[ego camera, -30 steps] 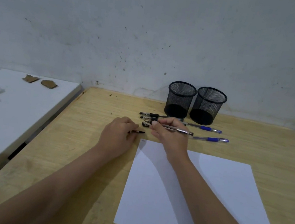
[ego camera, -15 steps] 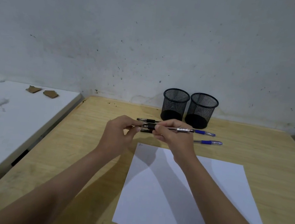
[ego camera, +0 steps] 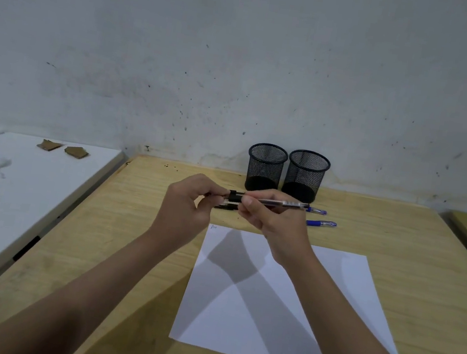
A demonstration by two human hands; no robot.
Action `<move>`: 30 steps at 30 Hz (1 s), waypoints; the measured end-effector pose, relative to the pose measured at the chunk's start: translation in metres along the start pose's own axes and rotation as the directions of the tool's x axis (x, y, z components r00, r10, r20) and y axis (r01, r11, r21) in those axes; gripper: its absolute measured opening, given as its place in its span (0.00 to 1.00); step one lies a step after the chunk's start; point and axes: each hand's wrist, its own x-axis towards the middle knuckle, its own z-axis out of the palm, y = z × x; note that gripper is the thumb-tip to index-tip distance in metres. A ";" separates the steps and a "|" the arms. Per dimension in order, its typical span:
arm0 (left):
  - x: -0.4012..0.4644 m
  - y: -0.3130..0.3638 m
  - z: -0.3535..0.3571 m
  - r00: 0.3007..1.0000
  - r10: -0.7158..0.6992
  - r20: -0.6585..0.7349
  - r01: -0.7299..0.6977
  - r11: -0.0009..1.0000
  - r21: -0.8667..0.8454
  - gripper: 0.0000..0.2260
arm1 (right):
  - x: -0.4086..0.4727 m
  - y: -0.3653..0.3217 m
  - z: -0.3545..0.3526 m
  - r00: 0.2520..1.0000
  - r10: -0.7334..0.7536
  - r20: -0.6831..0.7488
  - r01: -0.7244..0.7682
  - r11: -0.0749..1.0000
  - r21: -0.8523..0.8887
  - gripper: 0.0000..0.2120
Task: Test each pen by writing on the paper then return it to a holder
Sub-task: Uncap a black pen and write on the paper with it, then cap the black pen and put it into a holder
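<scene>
- Head view: both hands are raised above the wooden surface (ego camera: 390, 289), meeting over its far middle, with one pen (ego camera: 276, 203) held level between them.
- The left hand (ego camera: 189, 203) has its fingers (ego camera: 212, 187) curled in, pinching the pen's black cap end (ego camera: 235, 196) at their tips.
- The right hand (ego camera: 274, 221) has its fingers (ego camera: 248, 201) curled round the clear barrel just right of that cap; the barrel runs out past them to the right.
- Whether the cap is fully seated on the barrel cannot be told — the fingers of both hands cover the join.
- Just below the fingers of both hands, a dark pen (ego camera: 226, 206) lies on the surface, mostly hidden.
- Right of the right hand's fingers, two blue-capped pens (ego camera: 321, 223) lie on the surface, one nearer the wall than the other, only their right ends in sight.
- Beyond the fingers, against the wall, two black mesh holders (ego camera: 266, 166) stand upright, side by side and almost touching.
- Nearer the person than the fingers, the white paper (ego camera: 344, 297) lies flat under the forearms' shadows — a small ink mark (ego camera: 213, 227) sits at its far left corner.
- Far left of the left hand's fingers, a white surface (ego camera: 29, 193) carries a few brown scraps (ego camera: 75, 151).
</scene>
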 end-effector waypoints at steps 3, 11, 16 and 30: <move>0.001 0.004 0.001 1.000 -0.008 -0.018 0.008 1.000 -0.003 0.08 | 0.001 -0.005 0.002 1.000 0.023 -0.004 -0.023 1.000 -0.010 0.03; 0.021 -0.006 0.007 0.991 -0.088 -0.104 0.097 0.992 0.077 0.07 | -0.001 -0.014 0.003 0.989 0.049 -0.143 -0.095 0.936 -0.340 0.11; 0.031 -0.003 0.015 1.000 -0.013 0.019 0.011 0.997 0.081 0.07 | 0.019 -0.024 -0.009 0.880 -0.440 0.180 0.357 0.361 -0.861 0.11; 0.094 -0.036 0.076 0.935 -0.338 0.111 0.309 0.926 0.219 0.30 | 0.127 -0.078 -0.031 0.815 -0.568 0.112 0.430 0.464 -0.774 0.27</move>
